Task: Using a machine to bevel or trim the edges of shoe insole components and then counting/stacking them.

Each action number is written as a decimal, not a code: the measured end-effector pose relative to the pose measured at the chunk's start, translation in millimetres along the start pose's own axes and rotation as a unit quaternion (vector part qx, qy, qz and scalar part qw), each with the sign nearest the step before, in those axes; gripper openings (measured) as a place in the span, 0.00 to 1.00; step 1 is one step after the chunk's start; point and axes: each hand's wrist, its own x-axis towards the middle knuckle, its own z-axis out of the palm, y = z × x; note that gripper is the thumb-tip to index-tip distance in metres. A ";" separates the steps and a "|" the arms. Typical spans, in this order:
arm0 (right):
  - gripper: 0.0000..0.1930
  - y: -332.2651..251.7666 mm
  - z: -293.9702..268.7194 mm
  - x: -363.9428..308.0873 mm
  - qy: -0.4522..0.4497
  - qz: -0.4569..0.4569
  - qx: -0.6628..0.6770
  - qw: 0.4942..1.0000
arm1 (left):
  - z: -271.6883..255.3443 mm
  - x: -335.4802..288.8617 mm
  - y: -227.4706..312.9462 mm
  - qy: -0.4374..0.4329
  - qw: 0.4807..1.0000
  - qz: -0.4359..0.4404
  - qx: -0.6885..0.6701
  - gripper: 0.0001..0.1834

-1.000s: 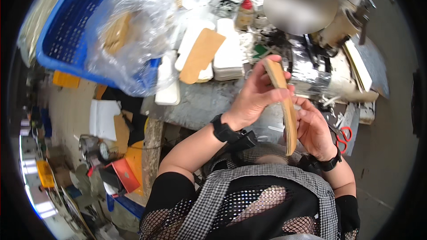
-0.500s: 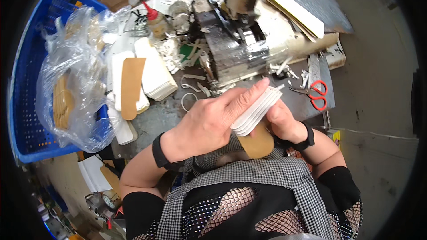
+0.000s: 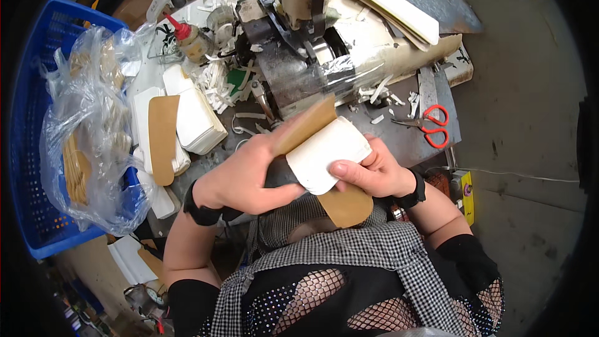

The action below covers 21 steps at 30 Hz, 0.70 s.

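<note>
My right hand (image 3: 380, 175) grips a stack of white rounded pieces (image 3: 327, 153), its thumb pressed on the top face. A flat tan piece with a rounded end (image 3: 346, 206) sticks out under the stack. Another tan strip (image 3: 309, 126) stands tilted along the stack's far left edge. My left hand (image 3: 243, 171) is curved round that strip, its fingertips partly hidden behind it. The left thumb reaches to the stack's near left edge. Both hands are above my lap, in front of a machine (image 3: 299, 56) with a cylindrical arm.
Red-handled scissors (image 3: 433, 126) lie at the bench's right edge. On the left are white stacks (image 3: 198, 115), a loose tan strip (image 3: 163, 140) and a red-tipped bottle (image 3: 192, 40). A blue basket (image 3: 31, 150) holds plastic bags (image 3: 106, 125). White scraps (image 3: 215, 84) litter the bench (image 3: 199, 175).
The left hand has come off the top of the white stack and moved left. The stack now shows its flat face, and a tan strip stands raised beside it. The view has shifted slightly.
</note>
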 end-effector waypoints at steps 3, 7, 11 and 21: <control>0.19 -7.0 -0.7 7.5 0.046 0.031 0.060 0.997 | -5.0 -3.6 -11.1 0.057 0.948 -0.148 -0.276 0.20; 0.19 3.1 -7.3 14.2 0.063 0.086 0.098 0.989 | 9.0 5.7 -34.4 0.198 0.938 -0.188 -0.212 0.16; 0.19 18.2 -13.1 23.9 0.065 0.107 0.151 0.981 | 2.4 9.3 -38.8 0.219 0.919 -0.227 -0.235 0.16; 0.10 -29.0 -62.0 4.8 0.134 0.087 -0.014 0.987 | -3.5 35.0 -14.2 0.194 0.980 -0.051 0.001 0.22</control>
